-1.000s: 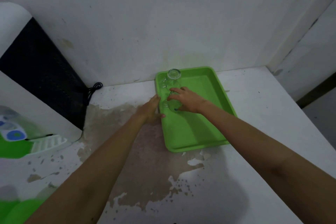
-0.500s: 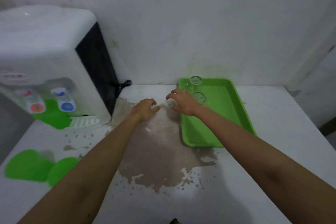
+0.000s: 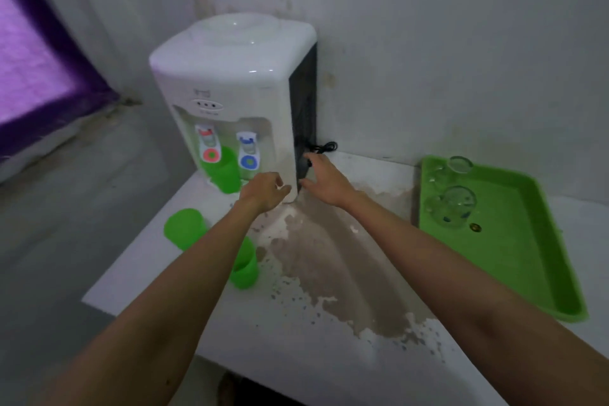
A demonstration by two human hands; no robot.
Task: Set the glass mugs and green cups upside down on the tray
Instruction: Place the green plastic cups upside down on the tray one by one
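Two glass mugs stand upside down on the green tray at the right: one at its far corner, the other just in front of it. Three green cups stand at the left: one under the dispenser's taps, one near the table's left edge, one partly hidden by my left forearm. My left hand hovers in front of the dispenser with fingers loosely curled and holds nothing. My right hand is spread open beside the dispenser's black side.
A white water dispenser with red and blue taps stands at the back left of the worn white table. Its black cord lies by the wall. A purple curtain hangs at far left.
My right hand let go of the second mug on the tray. Both hands moved left, off the tray, toward the dispenser and the cups. The view swung left.
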